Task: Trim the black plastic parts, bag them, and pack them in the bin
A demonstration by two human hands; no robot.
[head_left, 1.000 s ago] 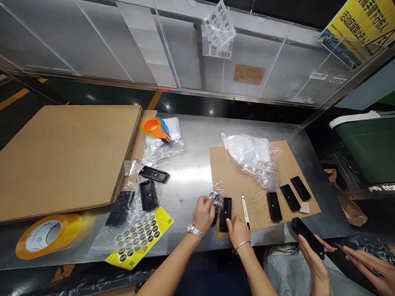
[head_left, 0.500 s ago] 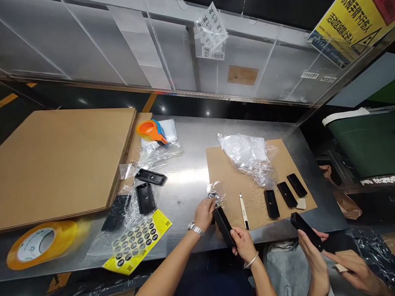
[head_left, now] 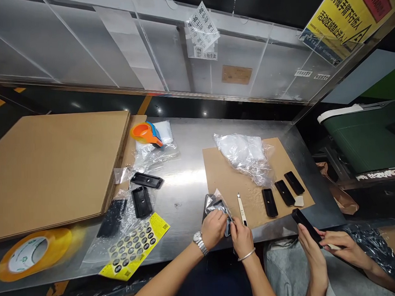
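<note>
My left hand (head_left: 213,227), with a metal watch on the wrist, is closed over a small clear plastic bag (head_left: 215,203) at the table's front edge. My right hand (head_left: 241,236), with a thin bracelet, pinches a black rectangular plastic part (head_left: 227,220) whose far end sits in that bag. Both hands meet just in front of the brown cardboard sheet (head_left: 231,177). A small white-handled blade (head_left: 241,209) lies on the cardboard just right of my hands.
Three black parts (head_left: 283,192) and a crumpled plastic bag (head_left: 246,155) lie on the cardboard. More black parts (head_left: 142,191), a yellow sticker sheet (head_left: 132,247), a tape roll (head_left: 29,253), an orange tape dispenser (head_left: 145,132) and a cardboard stack (head_left: 55,161) lie to the left. Another person's hands (head_left: 317,243) hold a black part at the right.
My right hand lifted the black part off the cardboard and brought it to the bag in my left hand; its end is now inside the bag. The camera view shifted slightly.
</note>
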